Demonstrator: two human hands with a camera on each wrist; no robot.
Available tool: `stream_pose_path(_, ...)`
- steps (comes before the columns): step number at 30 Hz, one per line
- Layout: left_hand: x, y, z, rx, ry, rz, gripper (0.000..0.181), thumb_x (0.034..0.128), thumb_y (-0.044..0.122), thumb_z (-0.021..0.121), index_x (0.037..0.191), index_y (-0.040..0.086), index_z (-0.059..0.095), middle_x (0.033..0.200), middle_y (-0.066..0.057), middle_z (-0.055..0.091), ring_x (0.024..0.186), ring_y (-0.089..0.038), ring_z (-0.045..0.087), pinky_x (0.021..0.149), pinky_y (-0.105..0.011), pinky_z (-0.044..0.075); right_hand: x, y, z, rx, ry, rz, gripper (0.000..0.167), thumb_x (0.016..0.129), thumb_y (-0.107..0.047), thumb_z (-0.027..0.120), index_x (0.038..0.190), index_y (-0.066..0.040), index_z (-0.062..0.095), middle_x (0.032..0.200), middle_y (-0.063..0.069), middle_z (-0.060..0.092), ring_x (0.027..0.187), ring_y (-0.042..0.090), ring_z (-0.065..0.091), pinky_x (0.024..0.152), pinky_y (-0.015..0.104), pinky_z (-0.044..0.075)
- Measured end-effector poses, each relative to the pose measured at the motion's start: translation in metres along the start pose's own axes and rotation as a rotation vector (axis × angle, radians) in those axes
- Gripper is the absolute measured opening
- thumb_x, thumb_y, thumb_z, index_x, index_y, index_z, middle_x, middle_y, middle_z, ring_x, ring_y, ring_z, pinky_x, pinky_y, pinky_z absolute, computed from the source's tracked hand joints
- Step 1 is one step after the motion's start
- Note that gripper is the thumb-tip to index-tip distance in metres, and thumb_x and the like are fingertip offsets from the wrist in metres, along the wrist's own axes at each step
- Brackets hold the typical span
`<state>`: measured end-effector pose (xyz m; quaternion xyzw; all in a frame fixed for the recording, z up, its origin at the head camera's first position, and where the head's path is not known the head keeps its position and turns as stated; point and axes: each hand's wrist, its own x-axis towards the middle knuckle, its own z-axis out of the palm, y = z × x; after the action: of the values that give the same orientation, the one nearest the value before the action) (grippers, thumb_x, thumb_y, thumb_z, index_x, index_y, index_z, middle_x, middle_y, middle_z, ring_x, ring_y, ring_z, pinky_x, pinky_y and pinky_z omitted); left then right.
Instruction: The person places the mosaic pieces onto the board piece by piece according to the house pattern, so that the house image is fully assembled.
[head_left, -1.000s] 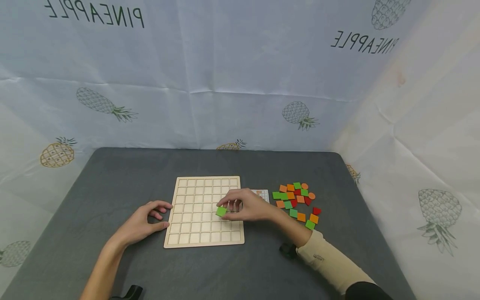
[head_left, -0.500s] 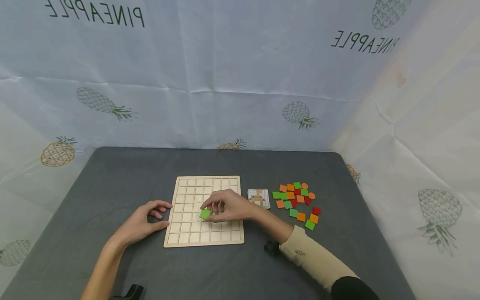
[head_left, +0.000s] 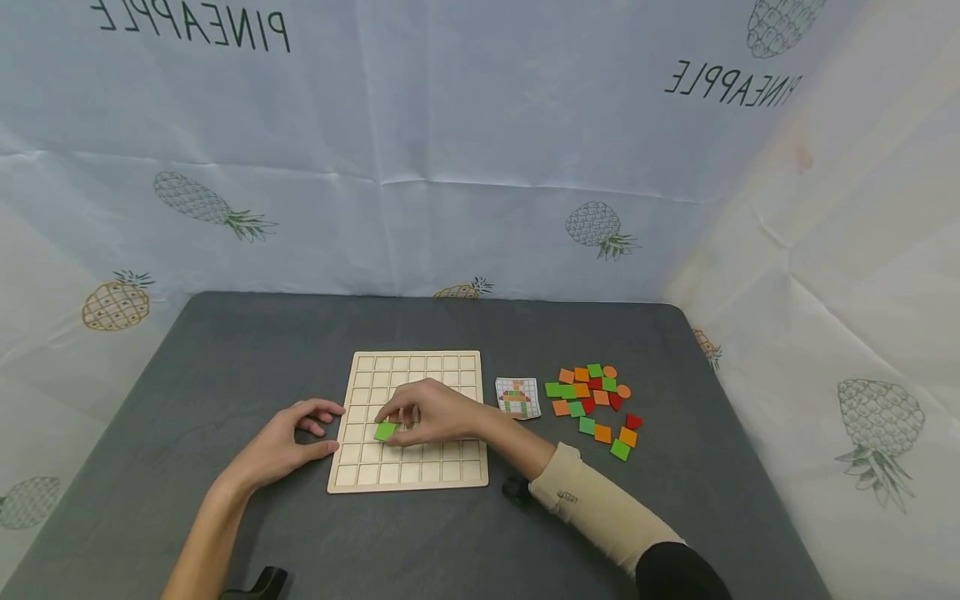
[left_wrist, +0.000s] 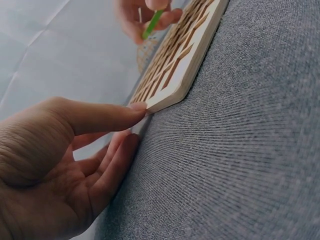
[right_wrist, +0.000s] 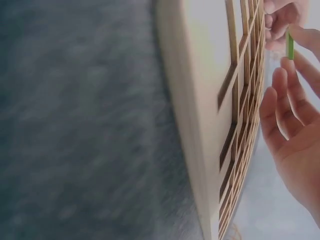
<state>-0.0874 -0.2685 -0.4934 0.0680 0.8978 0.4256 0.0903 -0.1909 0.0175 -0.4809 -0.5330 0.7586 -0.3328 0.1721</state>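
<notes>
A light wooden grid board [head_left: 447, 475] lies on the dark grey table. My right hand [head_left: 435, 414] is over the board's left half, pinching a green square tile [head_left: 385, 432] between thumb and fingers. In the right wrist view the tile [right_wrist: 290, 46] is edge-on and held above the grid. My left hand [head_left: 288, 442] lies at the board's left side. In the left wrist view its thumb touches the board's edge near a corner, and its other fingers are loosely bent beside it. The cells under the right hand are hidden.
Right of the board lies a small pattern card [head_left: 517, 397] with a coloured grid picture. Beyond it are scattered loose tiles [head_left: 581, 390], green, orange and red, some square and some round. A black object [head_left: 264, 583] shows at the front left. A pineapple-print cloth [head_left: 465, 225] hangs behind.
My right hand has carried the green tile leftward across the board and slightly lower in the view. The pattern card, partly covered before, now shows. My left hand has stayed put.
</notes>
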Motion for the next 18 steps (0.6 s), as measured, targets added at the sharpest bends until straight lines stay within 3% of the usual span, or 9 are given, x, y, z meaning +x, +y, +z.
stream_pose_path(8, 0.000, -0.001, -0.001, -0.004, 0.005, 0.007, 0.049, 0.0929, 0.016, 0.087, 0.137, 0.007, 0.068, 0.124, -0.012, 0.066, 0.098, -0.012, 0.061, 0.083, -0.029, 0.053, 0.013, 0.000, 0.003, -0.036, -0.031, 0.048, 0.033, 0.099, -0.022, 0.081, 0.130, -0.013, 0.079, 0.109, 0.001, 0.076, 0.091, 0.006, 0.069, 0.082, 0.011, 0.051)
stream_pose_path(18, -0.001, 0.002, -0.001, -0.008, 0.003, -0.005, 0.049, 0.0926, 0.015, 0.087, 0.137, 0.007, 0.068, 0.124, -0.013, 0.067, 0.098, -0.013, 0.061, 0.083, -0.028, 0.053, 0.022, 0.002, 0.010, -0.140, -0.062, 0.086, 0.032, 0.100, -0.029, 0.081, 0.130, -0.020, 0.079, 0.108, -0.004, 0.074, 0.083, -0.001, 0.057, 0.076, 0.010, 0.044)
